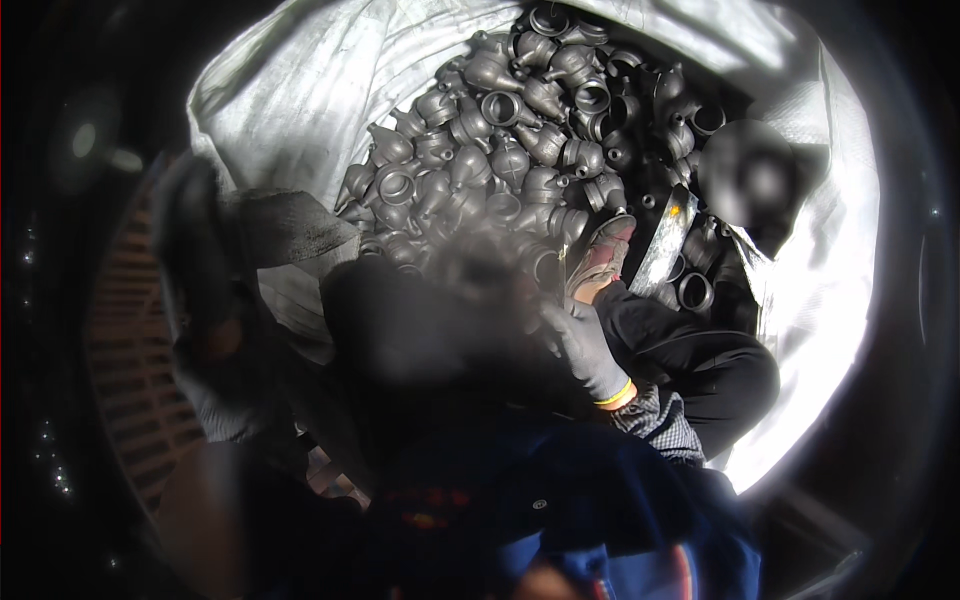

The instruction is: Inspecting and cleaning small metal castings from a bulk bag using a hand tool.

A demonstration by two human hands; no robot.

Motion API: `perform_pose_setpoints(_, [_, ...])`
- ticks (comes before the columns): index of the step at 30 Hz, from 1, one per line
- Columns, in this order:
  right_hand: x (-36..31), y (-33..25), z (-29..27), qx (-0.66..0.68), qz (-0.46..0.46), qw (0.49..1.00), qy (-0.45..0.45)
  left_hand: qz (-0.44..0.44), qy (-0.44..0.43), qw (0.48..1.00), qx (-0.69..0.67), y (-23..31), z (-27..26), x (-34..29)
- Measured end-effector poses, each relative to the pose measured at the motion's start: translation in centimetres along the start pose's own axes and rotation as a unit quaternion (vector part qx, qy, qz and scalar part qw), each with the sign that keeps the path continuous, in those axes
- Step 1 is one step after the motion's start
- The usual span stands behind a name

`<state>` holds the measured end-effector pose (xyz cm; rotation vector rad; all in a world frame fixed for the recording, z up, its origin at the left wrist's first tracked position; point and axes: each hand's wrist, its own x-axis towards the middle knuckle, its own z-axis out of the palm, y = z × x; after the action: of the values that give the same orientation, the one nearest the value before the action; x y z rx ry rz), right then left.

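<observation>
My right hand (pixel 590 350), in a grey glove with a yellow-edged cuff, is right of the middle, beside the shoe. Its fingers are bent closed, and their tips run into a dark smear. A thin upright edge (pixel 563 270) shows just above them; what it belongs to, and what the hand holds, I cannot make out. Beyond lies a heap of dark grey, bulb-shaped pipe fittings (pixel 510 160) with round open ends and short spouts. No left hand can be told apart; the smear hides much of the middle.
A large white woven bag (pixel 290 95) surrounds the fittings. A reddish-grey shoe (pixel 606 250) and a black trouser leg (pixel 700 370) are at the right. Near the shoe leans a flat shiny strip (pixel 664 243) with an orange spot. Brown slats (pixel 125 350) curve along the left.
</observation>
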<state>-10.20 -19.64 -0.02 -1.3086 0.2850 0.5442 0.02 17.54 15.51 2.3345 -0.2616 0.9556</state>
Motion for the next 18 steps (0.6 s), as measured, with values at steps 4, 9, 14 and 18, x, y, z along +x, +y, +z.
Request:
perform_pose_setpoints(4, [0.3, -0.2, -0.4, 0.005, 0.009, 1.000, 0.014, -0.093, -0.254, 0.960, -0.076, -1.9, 16.2, 0.6])
perform_pose_setpoints(9, [1.3, -0.2, -1.1, 0.023, 0.040, 0.998, 0.041, -0.116, -0.461, 0.853, 0.218, -11.3, 26.4, -3.9])
perform_pose_setpoints(14, [2.8, -0.1, -1.2, 0.004, 0.048, 0.998, 0.036, -0.087, -0.512, 0.804, 0.288, -20.1, 29.5, -10.1])
perform_pose_setpoints(18, [3.8, 1.0, -1.4, -0.025, 0.045, 0.998, 0.034, -0.077, -0.464, 0.830, 0.302, -24.2, 30.1, -12.5])
